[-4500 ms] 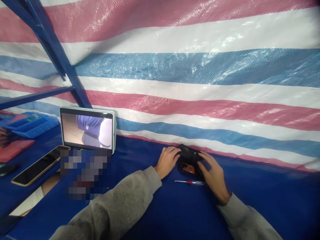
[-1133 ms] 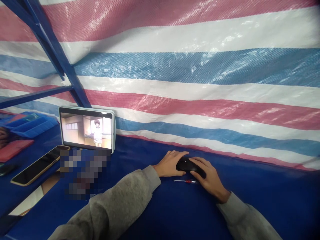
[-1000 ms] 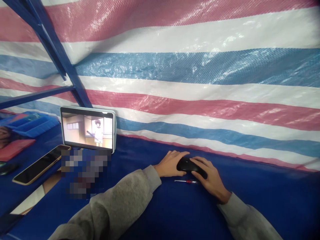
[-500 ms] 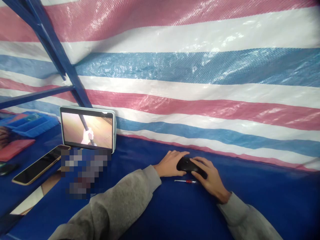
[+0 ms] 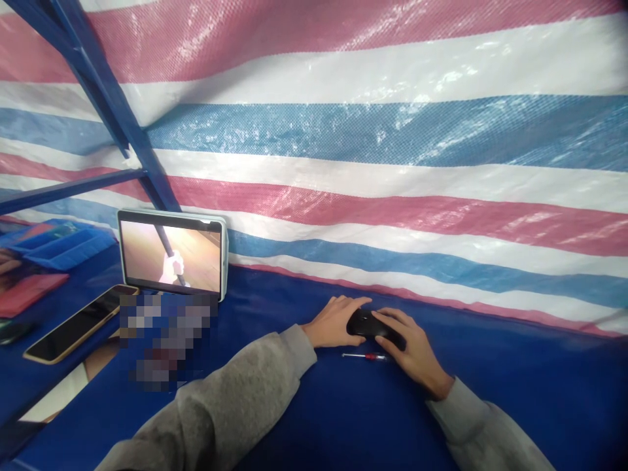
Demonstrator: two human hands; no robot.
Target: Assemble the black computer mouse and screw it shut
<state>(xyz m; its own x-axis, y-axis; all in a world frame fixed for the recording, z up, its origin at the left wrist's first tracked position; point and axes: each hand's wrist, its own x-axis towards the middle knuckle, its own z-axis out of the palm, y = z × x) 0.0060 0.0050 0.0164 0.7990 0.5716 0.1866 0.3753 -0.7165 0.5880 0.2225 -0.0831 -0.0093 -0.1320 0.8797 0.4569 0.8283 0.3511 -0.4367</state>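
A black computer mouse (image 5: 367, 325) lies on the blue table between my two hands. My left hand (image 5: 338, 322) is at its left end, thumb and fingers around that end. From the right, my right hand (image 5: 411, 343) grips the other end between thumb and fingers. Just below the mouse, a small screwdriver (image 5: 369, 356) with a red and clear handle lies on the table, its metal shaft pointing left, near my right thumb.
A tablet (image 5: 171, 255) stands upright at the left, showing a picture. Nearer lies a phone (image 5: 81, 324). Further left are a blue tray (image 5: 66, 245), a red item (image 5: 32, 294) and another person's blurred hand (image 5: 7, 265). Striped sheeting (image 5: 392, 183) hangs behind the table (image 5: 353, 418).
The other person's hand at the far left edge has shifted slightly. My hands and the mouse look almost unmoved.
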